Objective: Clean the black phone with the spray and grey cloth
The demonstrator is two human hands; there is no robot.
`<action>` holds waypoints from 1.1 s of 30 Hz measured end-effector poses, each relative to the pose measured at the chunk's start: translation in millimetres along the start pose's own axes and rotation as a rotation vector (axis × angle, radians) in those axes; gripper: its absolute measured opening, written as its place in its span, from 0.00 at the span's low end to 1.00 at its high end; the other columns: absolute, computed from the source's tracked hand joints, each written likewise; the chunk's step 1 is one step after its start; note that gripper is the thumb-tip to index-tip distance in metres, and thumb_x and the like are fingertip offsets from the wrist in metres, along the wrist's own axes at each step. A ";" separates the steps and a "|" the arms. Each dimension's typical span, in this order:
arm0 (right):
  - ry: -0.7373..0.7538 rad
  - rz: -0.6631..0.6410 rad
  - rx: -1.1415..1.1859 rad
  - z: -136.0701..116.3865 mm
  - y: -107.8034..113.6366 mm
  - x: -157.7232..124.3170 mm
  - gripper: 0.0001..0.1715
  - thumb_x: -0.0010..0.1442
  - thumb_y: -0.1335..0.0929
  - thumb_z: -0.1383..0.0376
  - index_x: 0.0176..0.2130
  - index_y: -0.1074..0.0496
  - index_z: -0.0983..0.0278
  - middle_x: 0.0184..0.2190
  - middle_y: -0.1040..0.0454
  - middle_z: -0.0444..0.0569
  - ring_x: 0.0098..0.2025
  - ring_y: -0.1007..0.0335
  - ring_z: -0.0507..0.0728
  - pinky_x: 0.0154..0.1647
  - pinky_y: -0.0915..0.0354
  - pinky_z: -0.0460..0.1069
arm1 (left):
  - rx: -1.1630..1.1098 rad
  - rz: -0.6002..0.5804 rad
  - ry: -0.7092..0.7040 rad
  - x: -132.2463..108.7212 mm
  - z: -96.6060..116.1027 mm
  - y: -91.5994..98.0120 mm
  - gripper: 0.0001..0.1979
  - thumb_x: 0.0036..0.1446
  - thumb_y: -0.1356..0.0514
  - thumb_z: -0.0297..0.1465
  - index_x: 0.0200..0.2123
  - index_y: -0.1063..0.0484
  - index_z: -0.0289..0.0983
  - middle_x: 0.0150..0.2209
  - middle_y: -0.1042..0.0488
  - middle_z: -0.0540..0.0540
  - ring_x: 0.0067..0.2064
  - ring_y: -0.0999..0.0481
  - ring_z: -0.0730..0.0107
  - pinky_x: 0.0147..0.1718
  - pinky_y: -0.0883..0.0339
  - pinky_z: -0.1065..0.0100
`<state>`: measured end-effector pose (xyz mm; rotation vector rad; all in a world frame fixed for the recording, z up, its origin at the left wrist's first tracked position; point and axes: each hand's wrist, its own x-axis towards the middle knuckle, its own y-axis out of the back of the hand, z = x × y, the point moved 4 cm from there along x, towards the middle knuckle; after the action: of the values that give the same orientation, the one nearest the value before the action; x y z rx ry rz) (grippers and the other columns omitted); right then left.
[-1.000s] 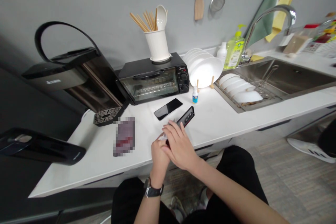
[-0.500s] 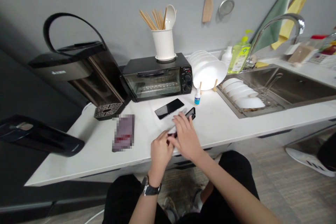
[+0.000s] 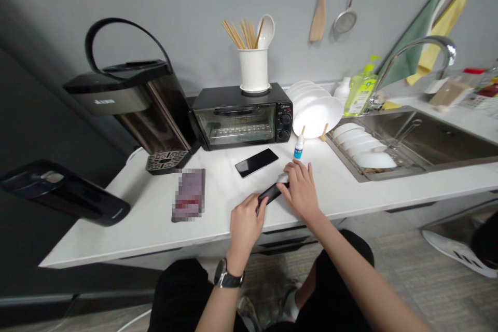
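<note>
Near the front of the counter, both my hands hold a black phone case [image 3: 271, 194], which lies slanted between them. My left hand [image 3: 246, 220] grips its near left end, thumb along the edge. At the other end my right hand [image 3: 302, 189] is closed over the case and hides much of it. A small pale patch shows beside the right fingers; I cannot make out what it is. Just behind lies a black phone [image 3: 257, 163], screen up. A small white bottle with a blue label [image 3: 298, 148] stands close behind my right fingers.
A toaster oven [image 3: 241, 119] bears a white utensil pot [image 3: 254, 70]. Left are a drink dispenser [image 3: 136, 109], a dark cylindrical device [image 3: 66, 192] and a blurred purple item [image 3: 190, 194]. To the right, white plates [image 3: 319, 114] stand beside the sink [image 3: 439, 140].
My hands have moved apart along the case, the right one shifting right. The case has turned, so its plain dark side shows instead of the end with the cut-out. The view has shifted slightly.
</note>
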<state>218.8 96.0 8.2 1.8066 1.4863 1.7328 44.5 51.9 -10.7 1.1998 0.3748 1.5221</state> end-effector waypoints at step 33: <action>0.093 -0.035 0.032 17.7 3.8 -3.4 0.32 0.73 0.41 0.47 0.60 0.34 0.70 0.58 0.28 0.65 0.65 0.37 0.69 0.72 0.48 0.69 | 0.012 -0.019 -0.035 2.1 1.3 -0.4 0.14 0.73 0.46 0.35 0.39 0.23 0.37 0.34 0.20 0.45 0.34 0.19 0.64 0.33 0.32 0.68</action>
<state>236.3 99.7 4.1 1.7256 1.5801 1.8096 46.1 53.4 -9.5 1.2278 0.3719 1.4821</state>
